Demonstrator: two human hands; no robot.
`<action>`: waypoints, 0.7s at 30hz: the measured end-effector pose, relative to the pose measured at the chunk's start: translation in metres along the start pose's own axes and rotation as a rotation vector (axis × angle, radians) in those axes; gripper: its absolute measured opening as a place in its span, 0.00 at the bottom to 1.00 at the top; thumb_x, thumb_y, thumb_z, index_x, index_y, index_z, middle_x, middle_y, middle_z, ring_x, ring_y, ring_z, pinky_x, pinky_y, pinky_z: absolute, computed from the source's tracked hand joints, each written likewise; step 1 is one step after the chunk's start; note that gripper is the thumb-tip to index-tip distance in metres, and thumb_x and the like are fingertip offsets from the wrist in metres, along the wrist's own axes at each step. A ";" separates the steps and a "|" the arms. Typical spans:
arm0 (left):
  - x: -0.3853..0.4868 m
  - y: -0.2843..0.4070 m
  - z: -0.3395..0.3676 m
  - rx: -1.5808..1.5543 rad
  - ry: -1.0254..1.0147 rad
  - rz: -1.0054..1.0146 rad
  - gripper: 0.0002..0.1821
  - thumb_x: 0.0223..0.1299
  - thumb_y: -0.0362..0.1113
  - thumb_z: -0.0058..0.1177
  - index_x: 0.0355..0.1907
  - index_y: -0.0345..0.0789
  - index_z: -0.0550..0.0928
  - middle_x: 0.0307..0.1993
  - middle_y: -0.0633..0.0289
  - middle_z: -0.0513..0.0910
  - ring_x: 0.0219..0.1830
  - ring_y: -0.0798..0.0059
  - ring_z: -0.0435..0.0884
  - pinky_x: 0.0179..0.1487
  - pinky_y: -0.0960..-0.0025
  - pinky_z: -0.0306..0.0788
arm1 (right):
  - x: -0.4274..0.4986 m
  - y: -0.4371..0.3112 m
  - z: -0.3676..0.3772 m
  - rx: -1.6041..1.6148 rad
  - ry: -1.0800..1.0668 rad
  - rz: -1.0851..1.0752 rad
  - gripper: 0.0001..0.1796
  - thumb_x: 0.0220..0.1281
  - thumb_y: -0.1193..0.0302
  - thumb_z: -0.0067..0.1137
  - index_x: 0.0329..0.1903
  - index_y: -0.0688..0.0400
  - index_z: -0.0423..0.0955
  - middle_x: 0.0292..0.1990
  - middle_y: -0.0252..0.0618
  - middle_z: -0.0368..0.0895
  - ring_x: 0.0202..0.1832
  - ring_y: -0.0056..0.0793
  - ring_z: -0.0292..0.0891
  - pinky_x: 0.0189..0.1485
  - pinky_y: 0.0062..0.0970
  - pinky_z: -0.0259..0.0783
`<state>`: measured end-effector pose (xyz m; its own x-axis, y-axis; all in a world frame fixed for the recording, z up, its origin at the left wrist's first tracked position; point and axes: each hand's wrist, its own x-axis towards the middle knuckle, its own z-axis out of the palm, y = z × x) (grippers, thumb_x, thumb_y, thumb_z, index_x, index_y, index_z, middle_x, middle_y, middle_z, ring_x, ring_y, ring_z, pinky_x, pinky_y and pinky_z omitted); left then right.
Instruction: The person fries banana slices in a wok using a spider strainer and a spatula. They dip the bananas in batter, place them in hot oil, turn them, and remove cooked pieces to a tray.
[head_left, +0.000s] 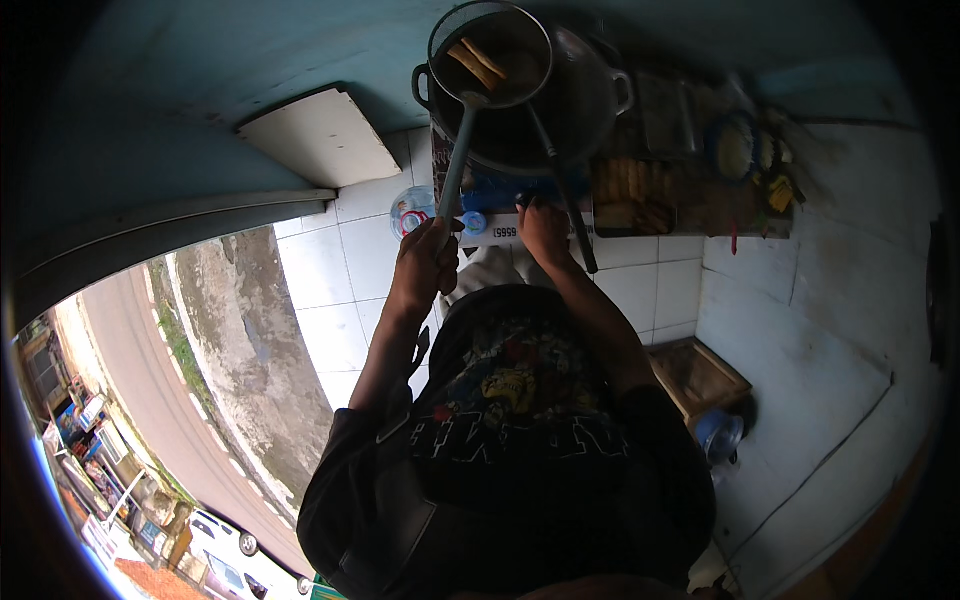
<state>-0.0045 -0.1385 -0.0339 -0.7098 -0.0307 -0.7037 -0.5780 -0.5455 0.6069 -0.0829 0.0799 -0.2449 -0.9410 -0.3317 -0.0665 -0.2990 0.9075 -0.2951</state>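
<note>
My left hand grips the long handle of a round wire-mesh strainer. A few golden-brown fried sticks lie in the mesh, which is held over the left part of a large dark wok with two loop handles. My right hand is closed around a black knob at the front of a blue surface, probably a stove. Just right of that hand, a dark utensil handle slants out of the wok toward me. What the wok holds is too dark to tell.
Right of the wok is a metal tray of fried pieces. Farther right stand a round container and a yellow packet. A clear plastic container sits left. A wooden crate stands on the right. An opening at left faces a road.
</note>
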 end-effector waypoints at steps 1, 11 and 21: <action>0.000 0.000 -0.001 0.015 0.007 0.000 0.18 0.79 0.45 0.37 0.47 0.33 0.76 0.19 0.72 0.63 0.13 0.83 0.59 0.18 0.74 0.54 | 0.001 -0.001 0.000 -0.023 0.008 0.009 0.17 0.69 0.58 0.57 0.34 0.60 0.77 0.29 0.51 0.83 0.30 0.51 0.83 0.38 0.45 0.78; 0.008 0.004 -0.006 0.004 0.012 -0.027 0.18 0.79 0.45 0.38 0.45 0.33 0.76 0.19 0.72 0.63 0.13 0.83 0.59 0.17 0.74 0.54 | 0.006 0.034 0.047 0.491 -0.269 0.382 0.21 0.75 0.55 0.48 0.44 0.61 0.79 0.33 0.49 0.85 0.32 0.44 0.84 0.36 0.41 0.78; 0.017 0.011 -0.006 0.023 -0.002 0.001 0.20 0.78 0.48 0.38 0.46 0.33 0.77 0.19 0.71 0.63 0.13 0.82 0.60 0.18 0.74 0.55 | -0.042 0.036 -0.125 2.307 -0.437 0.772 0.26 0.75 0.56 0.51 0.59 0.66 0.72 0.41 0.47 0.85 0.23 0.30 0.75 0.26 0.27 0.68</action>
<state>-0.0209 -0.1499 -0.0416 -0.7111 -0.0291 -0.7025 -0.5865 -0.5265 0.6155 -0.0739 0.1582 -0.1337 -0.5954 -0.5089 -0.6217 0.7533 -0.6227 -0.2117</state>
